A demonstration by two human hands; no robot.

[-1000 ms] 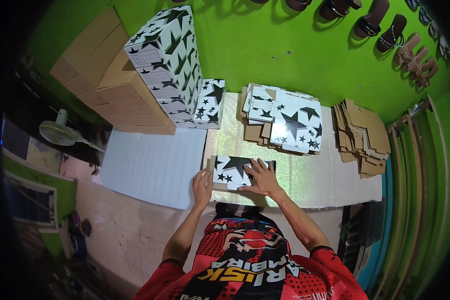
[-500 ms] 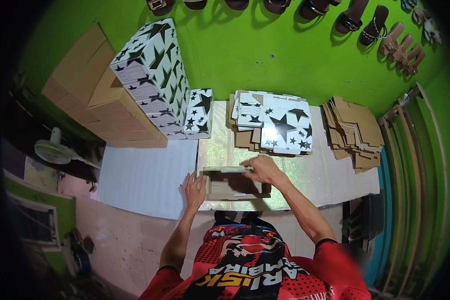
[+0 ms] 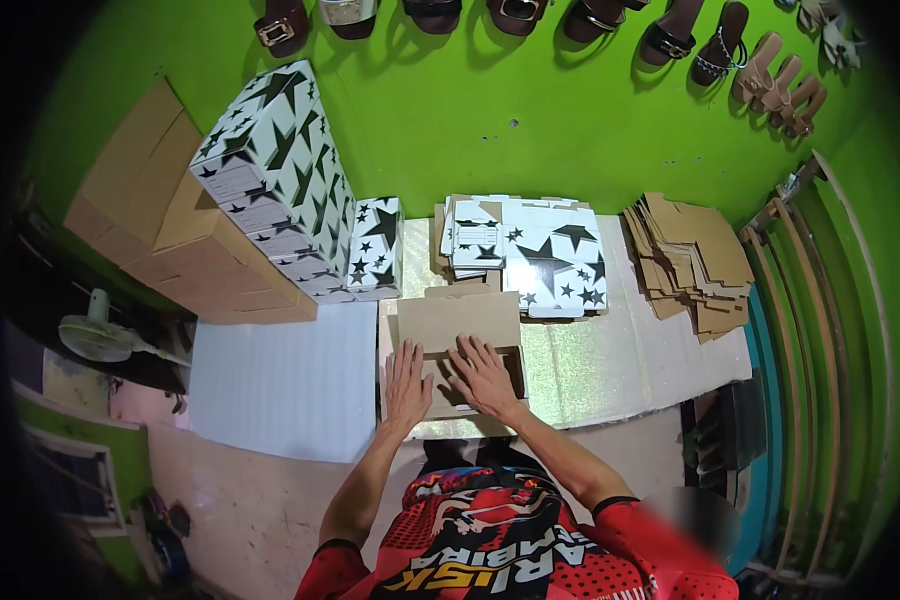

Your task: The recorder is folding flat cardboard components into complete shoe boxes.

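Bright green painted wall (image 3: pixel 570 150), pocked with small holes — hung along its upper edge with dark brown buckled sandals (image 3: pixel 282 35) and, farther right, tan strappy sandals (image 3: pixel 760 75). Pale plastic fan with round cage (image 3: pixel 95 337), far left. Long, narrow wooden rails (image 3: pixel 793 300) — right side. Pale floor (image 3: pixel 240 490), below.

head view | fisheye, left of a pair | looks down | work surface (image 3: pixel 620 365) near | green wall (image 3: pixel 410 140) beyond

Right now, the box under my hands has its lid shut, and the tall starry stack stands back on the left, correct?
Not quite: the head view shows the box with its lid open, at the far side. The tall starry stack does stand back on the left.
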